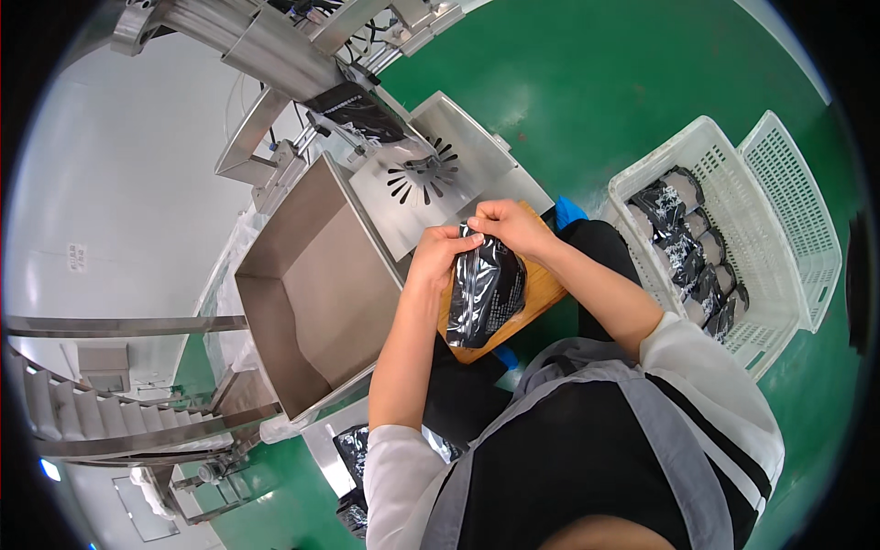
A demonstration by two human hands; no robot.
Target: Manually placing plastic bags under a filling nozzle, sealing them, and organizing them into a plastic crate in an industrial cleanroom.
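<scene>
A shiny black pouch (pixel 486 289) with pale print hangs in front of me over a wooden board (pixel 545 291). My left hand (pixel 440 254) pinches one top corner of it between thumb and fingers. The other top corner is pinched by my right hand (pixel 507 226), so the two thumbs come close together along the upper edge. The pouch looks rounded out on its right side; what it holds cannot be seen. Beyond my hands, another black pouch (pixel 359 112) sits at the steel machine's spout (pixel 284 50), above a slotted metal plate (pixel 422 174).
A deep steel bin (pixel 321 284) stands to my left. On the right, a white plastic crate (pixel 765 247) holds several black pouches (pixel 683 243). More black packaging (pixel 353 449) lies low at my left side. Steel rails (pixel 137 325) and stairs run along the far left; the floor (pixel 550 73) is green.
</scene>
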